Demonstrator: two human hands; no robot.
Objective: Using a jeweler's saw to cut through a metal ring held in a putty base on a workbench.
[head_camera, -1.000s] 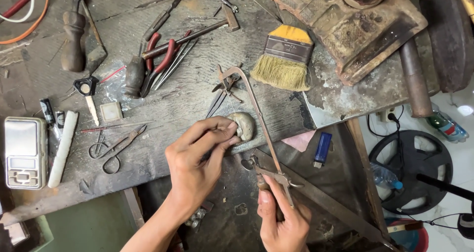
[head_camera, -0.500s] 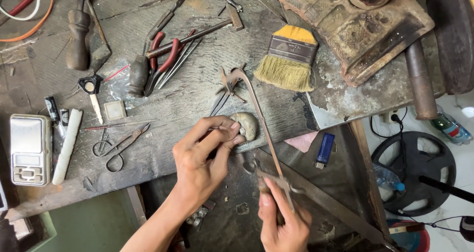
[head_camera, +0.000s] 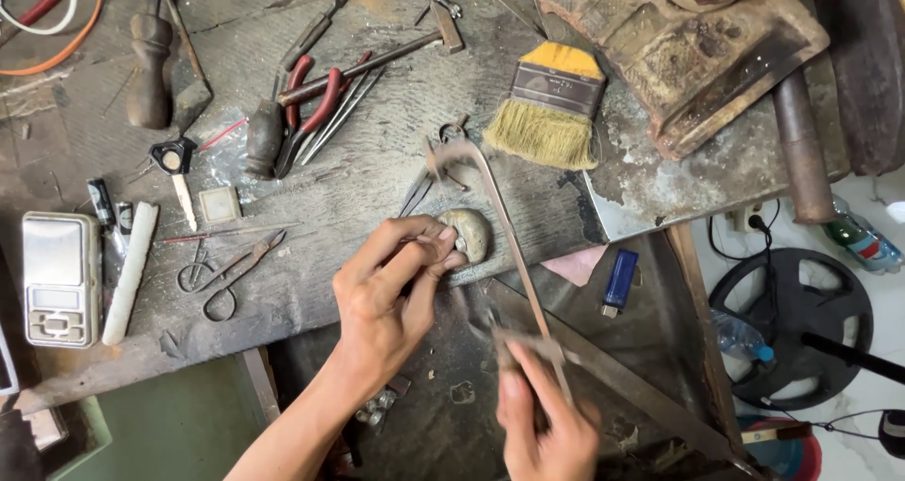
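Since half a second ago, both hands have barely shifted; the saw frame (head_camera: 500,226) now shows motion blur near its grip. Left hand (head_camera: 391,297) pinches thumb and fingertips (head_camera: 443,245) together on something small I cannot make out, pressed against the rounded wooden peg (head_camera: 471,233) just right of those fingertips. Right hand (head_camera: 542,420), lower and further right, is curled tight around the saw frame's handle, the frame running up past the peg, right beside it.

The left hand (head_camera: 391,297) reaches far from the forearm, fingertips (head_camera: 443,245) pinched together. The right hand (head_camera: 542,424), nearer and motion-blurred, is curled in a grip.
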